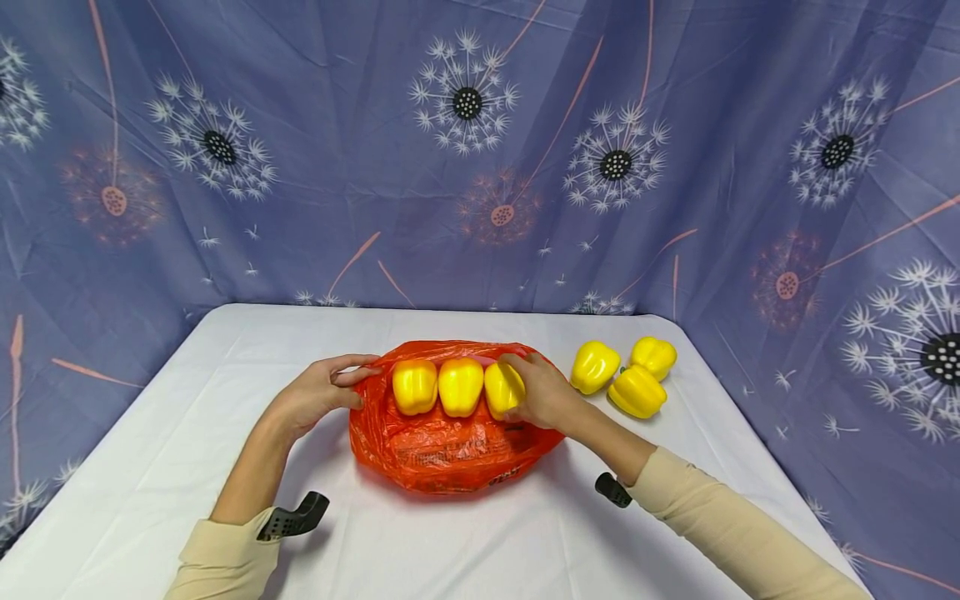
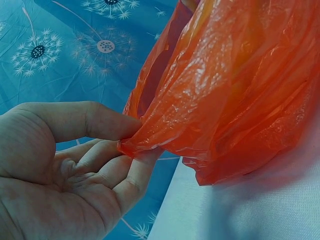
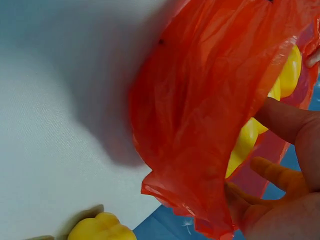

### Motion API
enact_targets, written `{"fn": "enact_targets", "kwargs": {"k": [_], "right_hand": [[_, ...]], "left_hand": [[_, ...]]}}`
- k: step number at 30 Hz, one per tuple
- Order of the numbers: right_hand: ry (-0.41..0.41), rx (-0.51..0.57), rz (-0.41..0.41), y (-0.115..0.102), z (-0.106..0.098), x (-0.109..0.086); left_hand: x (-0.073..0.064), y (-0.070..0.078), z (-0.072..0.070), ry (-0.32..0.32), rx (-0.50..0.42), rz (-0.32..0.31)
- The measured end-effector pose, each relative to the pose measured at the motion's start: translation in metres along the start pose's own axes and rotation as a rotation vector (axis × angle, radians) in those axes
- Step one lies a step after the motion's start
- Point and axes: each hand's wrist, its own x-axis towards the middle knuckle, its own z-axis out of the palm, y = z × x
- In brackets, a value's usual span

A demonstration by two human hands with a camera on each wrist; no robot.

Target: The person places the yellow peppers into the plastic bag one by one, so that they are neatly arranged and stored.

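Note:
A red plastic bag (image 1: 450,454) lies on its side with its mouth spread wide. Three yellow bell peppers sit in a row in the opening: a left one (image 1: 415,387), a middle one (image 1: 461,387) and a right one (image 1: 501,392). My left hand (image 1: 318,392) pinches the bag's left rim between thumb and fingers, seen close in the left wrist view. At the other end, my right hand (image 1: 543,392) reaches into the mouth, its thumb and fingers around the right pepper. In the right wrist view, the bag's film hides part of that hand's fingers.
Three more yellow bell peppers lie grouped at the back right: one on the left (image 1: 595,367), one behind (image 1: 654,358) and one in front (image 1: 637,392). A white cloth covers the table (image 1: 435,550). Behind it hangs a blue dandelion-print curtain (image 1: 337,167).

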Motion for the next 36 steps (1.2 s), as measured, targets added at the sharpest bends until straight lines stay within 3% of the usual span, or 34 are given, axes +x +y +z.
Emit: {"fn": "enact_targets", "kwargs": {"k": [36], "right_hand": [[0.071,-0.018,-0.044,-0.0010,0.0051,0.0024]], "left_hand": [[-0.0004,0.0001,0.0009,-0.002,-0.003,0.005]]}}
